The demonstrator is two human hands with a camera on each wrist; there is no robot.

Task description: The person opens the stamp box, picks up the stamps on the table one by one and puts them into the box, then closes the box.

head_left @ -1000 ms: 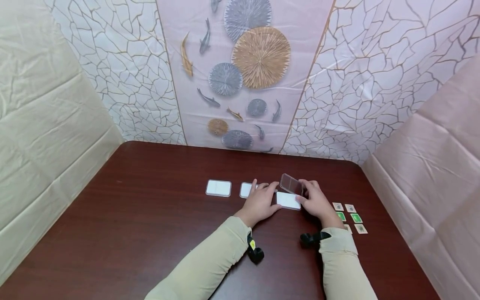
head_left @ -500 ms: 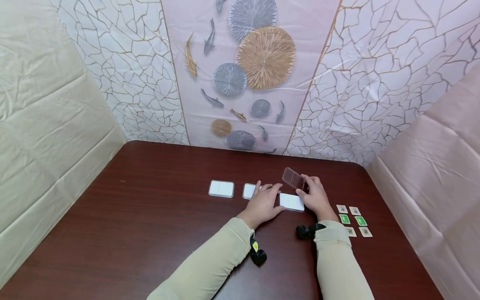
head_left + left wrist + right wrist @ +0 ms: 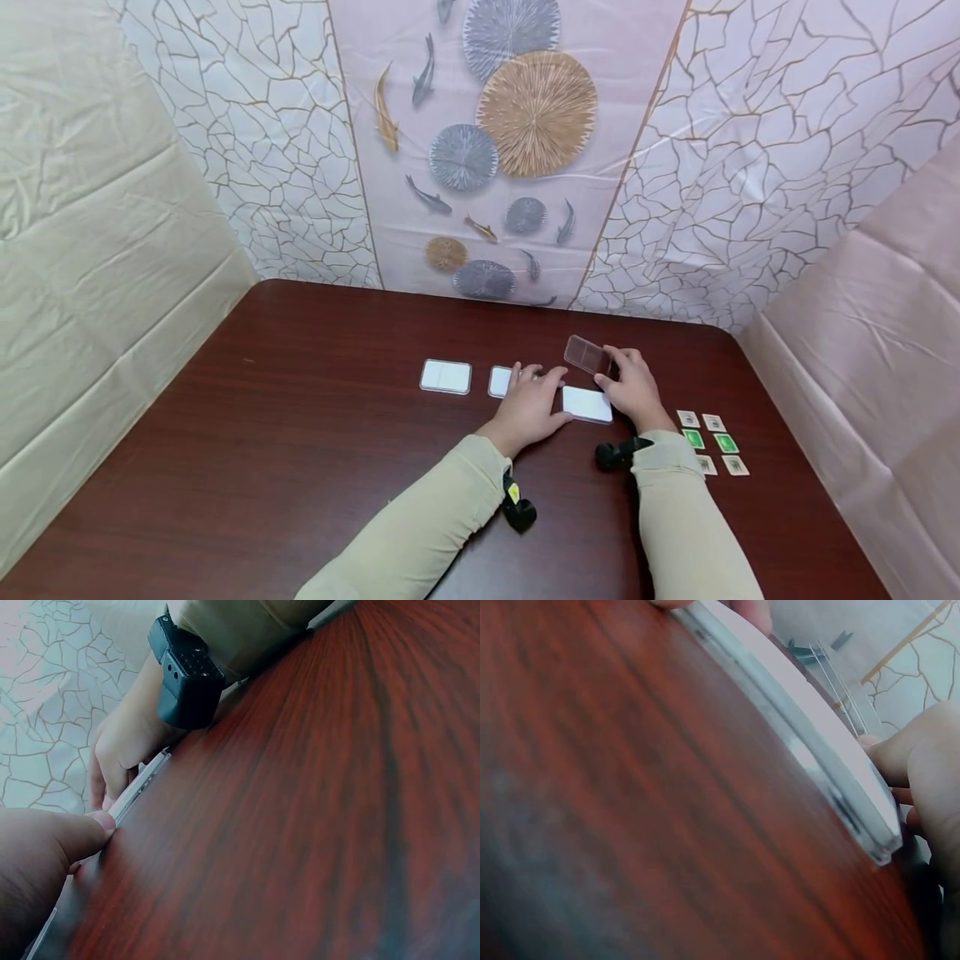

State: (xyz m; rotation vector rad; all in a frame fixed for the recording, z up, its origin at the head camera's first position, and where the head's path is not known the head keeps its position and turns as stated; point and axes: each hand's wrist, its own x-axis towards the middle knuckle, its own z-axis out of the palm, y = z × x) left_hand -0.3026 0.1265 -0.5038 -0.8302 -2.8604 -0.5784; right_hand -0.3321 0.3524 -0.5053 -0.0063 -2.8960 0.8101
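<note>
A flat clear plastic case with a white inside (image 3: 587,404) lies on the table in the head view. My left hand (image 3: 522,412) holds its left end, thumb at the near edge and a finger at the far side, as the right wrist view shows. Above the case's far edge, my right hand (image 3: 633,390) pinches a clear lid (image 3: 586,354) by its right end. That lid is tilted and apart from the case. In the left wrist view, my left thumb (image 3: 82,834) touches the end of the case. Part of a second white case (image 3: 501,382) is hidden behind my left fingers.
Further left on the dark red wooden table (image 3: 300,433) lies another white case (image 3: 446,377). Several small cards, among them a green card (image 3: 726,443), lie in rows right of my right forearm. A patterned cloth (image 3: 480,208) hangs behind the table.
My right hand has lifted the clear lid slightly up and away from the case, and its thumb has left the case's right edge. My left hand stays at the case's left end.
</note>
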